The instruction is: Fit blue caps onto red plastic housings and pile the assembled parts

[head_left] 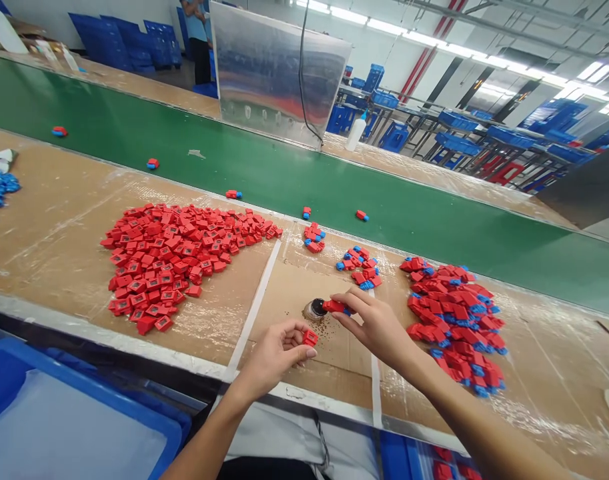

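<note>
The two hands are both occupied: we see the left hand [279,353] pinching a small red block [310,338] between thumb and fingers, and the right hand [371,323] grasping a red-and-blue piece [335,306]. This piece points to the black top of a small jar [314,309]; if they touch, we cannot tell. Near the body, at our left, stands a blue bin [99,387]. On the tabletop [49,220] we find a large heap of red blocks [171,257] to the left of the hands, and a heap of red-and-blue pieces [457,320] to the right. Two small clusters [361,267] lie between, near the green belt [264,167], which carries several scattered pieces. Beyond it, we notice a metal panel [274,80], a white bottle [355,133] and a standing person [197,30].
</note>
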Motion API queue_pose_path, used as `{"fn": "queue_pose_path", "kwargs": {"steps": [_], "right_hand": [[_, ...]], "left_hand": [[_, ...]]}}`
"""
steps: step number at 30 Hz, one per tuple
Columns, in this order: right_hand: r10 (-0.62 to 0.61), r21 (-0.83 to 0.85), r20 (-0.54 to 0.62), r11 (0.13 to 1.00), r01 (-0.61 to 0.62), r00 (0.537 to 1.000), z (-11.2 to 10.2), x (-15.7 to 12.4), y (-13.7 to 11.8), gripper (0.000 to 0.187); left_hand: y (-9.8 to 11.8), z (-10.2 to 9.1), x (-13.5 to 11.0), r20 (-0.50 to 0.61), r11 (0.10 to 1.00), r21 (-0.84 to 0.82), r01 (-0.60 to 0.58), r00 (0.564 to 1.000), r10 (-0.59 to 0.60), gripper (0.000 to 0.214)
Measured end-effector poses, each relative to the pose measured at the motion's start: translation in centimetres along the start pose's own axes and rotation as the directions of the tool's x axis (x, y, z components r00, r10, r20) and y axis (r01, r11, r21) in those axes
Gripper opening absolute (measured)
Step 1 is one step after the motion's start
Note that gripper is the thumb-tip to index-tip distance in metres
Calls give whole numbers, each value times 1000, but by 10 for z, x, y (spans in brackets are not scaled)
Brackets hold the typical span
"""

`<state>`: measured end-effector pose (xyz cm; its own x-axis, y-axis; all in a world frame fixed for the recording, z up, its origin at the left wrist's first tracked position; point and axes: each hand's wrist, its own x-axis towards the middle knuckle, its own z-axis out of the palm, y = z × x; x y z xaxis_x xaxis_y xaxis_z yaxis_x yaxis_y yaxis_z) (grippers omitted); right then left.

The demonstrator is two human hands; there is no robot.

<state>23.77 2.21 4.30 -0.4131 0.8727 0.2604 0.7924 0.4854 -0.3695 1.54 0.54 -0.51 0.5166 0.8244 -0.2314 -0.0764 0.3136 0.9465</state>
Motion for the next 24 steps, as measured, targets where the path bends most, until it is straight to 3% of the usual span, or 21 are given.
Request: {"fn": "queue_pose_path", "kwargs": {"steps": [8, 14, 24], "right_hand": [[-30, 2, -27, 1000, 30, 999, -8, 7, -3, 18], [32, 141, -27, 990, -27, 999, -12, -5, -18, 17], [104, 261, 81, 958, -122, 991, 4, -29, -34, 18]], "left_hand": [[-9, 9, 4, -18, 999, -46, 0, 1000, -1, 22], [-13, 8, 4, -34, 999, -53, -1, 999, 0, 23], [-11, 10, 3, -5, 998, 63, -18, 1000, 19, 20]]}}
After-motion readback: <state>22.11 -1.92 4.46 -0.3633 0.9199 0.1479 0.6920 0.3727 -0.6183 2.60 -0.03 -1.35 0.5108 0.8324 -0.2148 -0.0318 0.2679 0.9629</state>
